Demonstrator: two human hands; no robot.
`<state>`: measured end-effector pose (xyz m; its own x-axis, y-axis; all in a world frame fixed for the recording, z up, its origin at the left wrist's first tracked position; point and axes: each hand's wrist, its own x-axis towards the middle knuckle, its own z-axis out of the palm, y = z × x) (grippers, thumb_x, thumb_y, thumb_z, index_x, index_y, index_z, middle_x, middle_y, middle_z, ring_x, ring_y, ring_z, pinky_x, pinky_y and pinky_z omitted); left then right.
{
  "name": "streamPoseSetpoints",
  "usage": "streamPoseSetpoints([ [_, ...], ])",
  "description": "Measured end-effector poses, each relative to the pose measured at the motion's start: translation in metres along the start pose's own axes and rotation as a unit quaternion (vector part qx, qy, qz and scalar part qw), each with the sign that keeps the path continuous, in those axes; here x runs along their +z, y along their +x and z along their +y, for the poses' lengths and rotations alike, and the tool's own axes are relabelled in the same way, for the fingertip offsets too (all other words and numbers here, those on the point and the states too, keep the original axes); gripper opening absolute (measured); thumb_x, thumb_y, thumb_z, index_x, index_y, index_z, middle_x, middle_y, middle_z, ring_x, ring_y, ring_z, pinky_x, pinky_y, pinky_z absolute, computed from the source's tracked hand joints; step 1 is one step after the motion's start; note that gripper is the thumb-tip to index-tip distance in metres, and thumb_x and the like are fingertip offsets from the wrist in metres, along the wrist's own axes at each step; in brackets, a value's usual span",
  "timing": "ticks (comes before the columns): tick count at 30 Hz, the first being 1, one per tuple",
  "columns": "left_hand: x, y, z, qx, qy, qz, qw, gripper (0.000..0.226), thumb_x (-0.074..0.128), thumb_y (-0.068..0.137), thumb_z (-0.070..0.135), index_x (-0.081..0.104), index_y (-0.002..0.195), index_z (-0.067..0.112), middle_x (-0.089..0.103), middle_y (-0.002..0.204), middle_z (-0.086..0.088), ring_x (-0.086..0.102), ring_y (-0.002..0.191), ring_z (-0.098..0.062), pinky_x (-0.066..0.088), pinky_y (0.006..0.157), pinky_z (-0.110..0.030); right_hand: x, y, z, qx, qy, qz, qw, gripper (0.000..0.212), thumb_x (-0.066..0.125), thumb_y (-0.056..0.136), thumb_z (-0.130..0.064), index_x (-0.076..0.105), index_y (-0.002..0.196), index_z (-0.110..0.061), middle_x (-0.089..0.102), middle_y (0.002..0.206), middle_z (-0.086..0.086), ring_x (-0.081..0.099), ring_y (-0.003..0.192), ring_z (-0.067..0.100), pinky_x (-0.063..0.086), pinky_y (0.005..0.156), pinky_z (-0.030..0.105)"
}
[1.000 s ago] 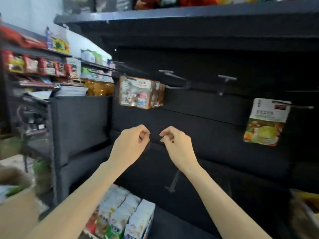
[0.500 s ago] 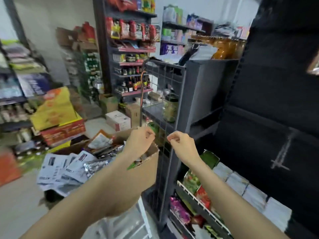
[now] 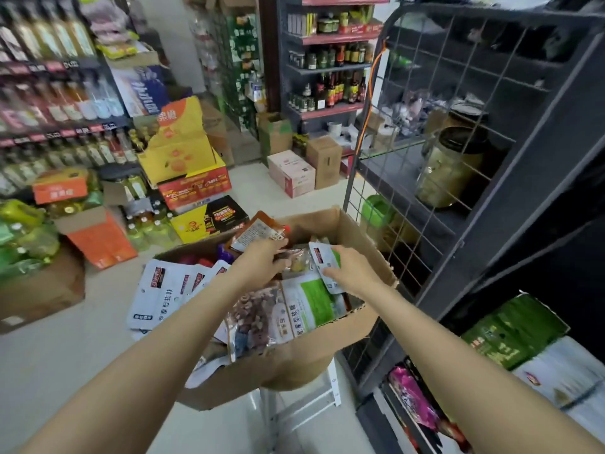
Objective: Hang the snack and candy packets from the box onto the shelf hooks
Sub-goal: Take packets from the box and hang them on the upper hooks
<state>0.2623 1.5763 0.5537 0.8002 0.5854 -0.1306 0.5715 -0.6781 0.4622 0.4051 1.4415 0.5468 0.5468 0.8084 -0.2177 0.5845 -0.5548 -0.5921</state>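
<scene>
A second ago the person faced the dark hook shelf with both hands raised, curled and carrying nothing; since then they have turned round to the cardboard box (image 3: 330,348), and both hands are now down inside it. The left hand (image 3: 262,262) curls over a clear packet of sweets (image 3: 299,260) beneath an orange packet (image 3: 258,232) standing at the back. The right hand (image 3: 352,273) pinches a small white-and-green packet (image 3: 325,260). The hands sit close together, each on its own packet. The hooks are out of sight now. I reckon this is a fresh pick starting, with plenty of packets left in the box to hang.
</scene>
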Motion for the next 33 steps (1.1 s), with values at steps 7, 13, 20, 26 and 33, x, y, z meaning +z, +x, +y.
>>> streamPoseSetpoints([
  [7,-0.007,0.016,-0.016,0.036,0.004,-0.017,0.999,0.032,0.064,0.088,0.020,0.064,0.119,0.011,0.064,0.121,-0.006,0.057,0.114,-0.023,0.042,0.093,-0.030,0.027,0.041,0.001,0.012,-0.117,-0.083,0.990,0.052,0.058,0.092,-0.025,0.038,0.135,-0.003,0.050,0.130,0.017,0.050,0.116,0.033,0.047,0.088,0.040],
  [13,-0.005,0.030,-0.019,0.040,-0.017,-0.023,0.999,0.034,0.066,0.087,0.026,0.065,0.117,0.010,0.066,0.118,-0.007,0.059,0.111,-0.023,0.040,0.086,-0.026,0.018,0.052,-0.004,-0.003,-0.179,-0.023,0.983,0.019,0.042,0.094,-0.006,0.051,0.110,0.000,0.055,0.117,0.024,0.055,0.106,0.040,0.044,0.077,0.039],
  [20,-0.005,0.037,-0.029,0.001,-0.070,-0.051,0.996,0.030,0.073,0.080,0.033,0.072,0.103,0.014,0.071,0.103,-0.008,0.062,0.097,-0.020,0.044,0.082,-0.032,-0.021,0.042,0.000,-0.025,-0.068,0.063,0.995,0.030,0.034,0.098,-0.012,0.046,0.070,-0.010,0.051,0.070,0.013,0.052,0.081,0.037,0.028,0.061,0.037],
  [26,-0.024,0.034,-0.022,-0.025,-0.090,0.105,0.990,0.022,0.059,0.092,0.022,0.070,0.083,0.005,0.063,0.076,0.001,0.051,0.068,-0.011,0.028,0.060,-0.025,-0.044,0.032,-0.014,-0.083,-0.040,0.119,0.989,0.034,0.040,0.090,-0.002,0.064,0.113,-0.011,0.067,0.106,0.018,0.057,0.101,0.040,0.048,0.075,0.044],
  [33,-0.072,0.003,0.033,0.010,-0.108,0.278,0.954,0.018,0.049,0.098,0.023,0.058,0.090,0.010,0.061,0.082,-0.005,0.051,0.070,-0.018,0.028,0.056,-0.027,-0.076,0.006,-0.037,-0.116,-0.034,0.225,0.967,0.028,0.048,0.094,-0.012,0.066,0.116,-0.015,0.071,0.104,0.011,0.060,0.102,0.034,0.048,0.081,0.042],
])
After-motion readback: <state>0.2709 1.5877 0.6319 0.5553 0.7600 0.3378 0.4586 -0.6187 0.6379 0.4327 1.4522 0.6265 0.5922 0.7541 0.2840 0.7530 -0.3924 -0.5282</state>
